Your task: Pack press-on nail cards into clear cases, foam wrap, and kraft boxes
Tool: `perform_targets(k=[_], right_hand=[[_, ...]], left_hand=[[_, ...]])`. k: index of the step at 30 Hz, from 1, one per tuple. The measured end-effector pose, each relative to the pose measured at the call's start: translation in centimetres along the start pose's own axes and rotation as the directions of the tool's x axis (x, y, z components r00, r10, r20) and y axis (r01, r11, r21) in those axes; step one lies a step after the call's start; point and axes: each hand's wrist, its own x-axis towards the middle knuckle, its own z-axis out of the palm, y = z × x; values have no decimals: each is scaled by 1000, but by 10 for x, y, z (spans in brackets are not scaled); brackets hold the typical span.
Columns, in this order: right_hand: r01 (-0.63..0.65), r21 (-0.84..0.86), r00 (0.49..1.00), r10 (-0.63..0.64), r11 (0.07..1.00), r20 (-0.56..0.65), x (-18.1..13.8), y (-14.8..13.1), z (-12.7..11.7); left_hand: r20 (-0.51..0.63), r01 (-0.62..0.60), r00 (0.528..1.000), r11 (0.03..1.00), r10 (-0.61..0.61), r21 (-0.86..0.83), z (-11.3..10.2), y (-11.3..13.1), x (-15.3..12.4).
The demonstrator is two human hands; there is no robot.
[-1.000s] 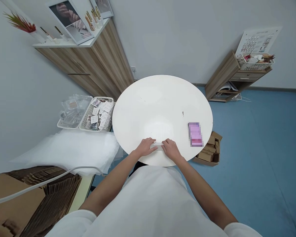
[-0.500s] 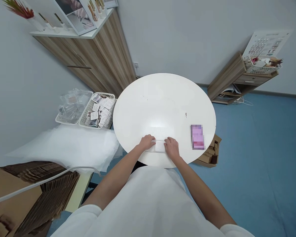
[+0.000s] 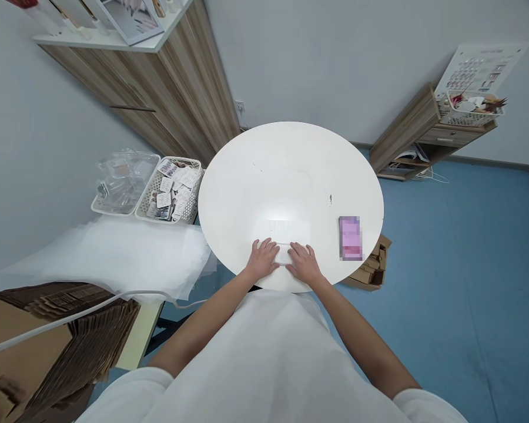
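Both of my hands lie flat, palms down, near the front edge of a round white table (image 3: 291,164). My left hand (image 3: 263,257) and my right hand (image 3: 303,262) press on a small white flat piece (image 3: 284,254), with their fingers stretched out over it. Only a strip of that piece shows between the hands. Just beyond the fingertips lies a faint, clear, ridged sheet (image 3: 282,228). A pink blurred rectangle (image 3: 350,238) rests on the table to the right of my right hand.
Left of the table stand a white basket of small cards (image 3: 171,191) and a tray of clear plastic packs (image 3: 121,182), with white wrapping (image 3: 114,258) and stacked flat cardboard (image 3: 62,346) nearer me. Cardboard boxes (image 3: 370,270) sit on the blue floor. Wooden cabinets (image 3: 167,100) line the wall.
My hands went from pinching the small white piece at its two ends to lying flat over it with fingers stretched out. The view has shifted slightly.
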Motion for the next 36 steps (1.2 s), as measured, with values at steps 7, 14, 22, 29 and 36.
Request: perform_targets(k=[7, 14, 22, 29, 36], right_hand=[[-43, 59, 998, 45, 997, -36, 0, -4, -3], [-505, 657, 717, 696, 559, -40, -30, -18, 13], [-572, 814, 493, 836, 103, 240, -2, -9, 6], [-536, 797, 673, 711, 278, 205, 13, 13, -1], [-505, 855, 592, 769, 122, 240, 3, 5, -8]], left_hand=[[-20, 10, 1000, 996, -9, 91, -2, 7, 2], [19, 15, 1000, 976, -19, 216, 9, 22, -11], [116, -2, 993, 974, -25, 228, 25, 20, -18], [94, 1, 995, 979, -21, 203, 26, 18, -17], [73, 5, 997, 986, -17, 164, 30, 16, -17]])
